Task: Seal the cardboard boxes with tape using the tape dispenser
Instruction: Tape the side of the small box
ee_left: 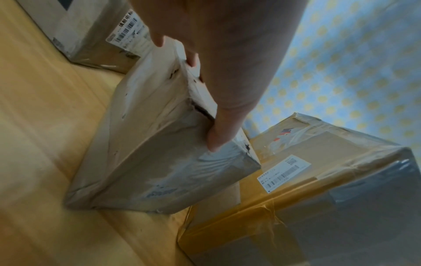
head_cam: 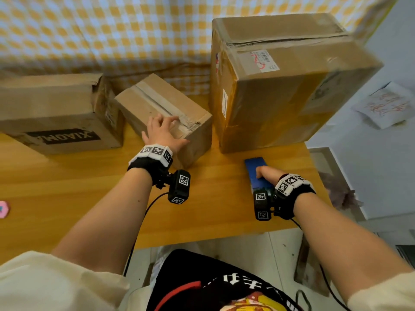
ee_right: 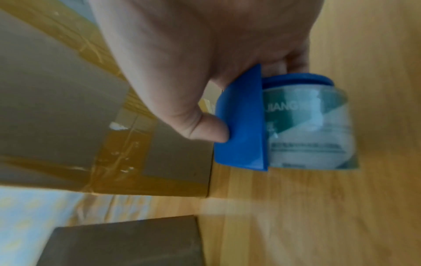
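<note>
A small cardboard box [head_cam: 170, 108] sits in the middle of the wooden table, an old tape strip along its top seam. My left hand [head_cam: 162, 131] grips its near top edge, thumb on the side face, fingers over the top; the left wrist view shows the small box [ee_left: 148, 153] tilted under that left hand [ee_left: 218, 90]. My right hand [head_cam: 268, 175] holds the blue tape dispenser [head_cam: 256, 170] on the table in front of the tall taped box [head_cam: 280, 86]. In the right wrist view my right hand [ee_right: 205, 86] curls round the dispenser [ee_right: 241, 129], which carries a clear tape roll [ee_right: 312, 129].
A third box [head_cam: 56, 113] printed with black lettering lies at the left. A checked cloth [head_cam: 112, 30] hangs behind the table [head_cam: 67, 194]. The table's right edge is close to my right wrist. A pink item [head_cam: 3, 208] lies at the far left edge.
</note>
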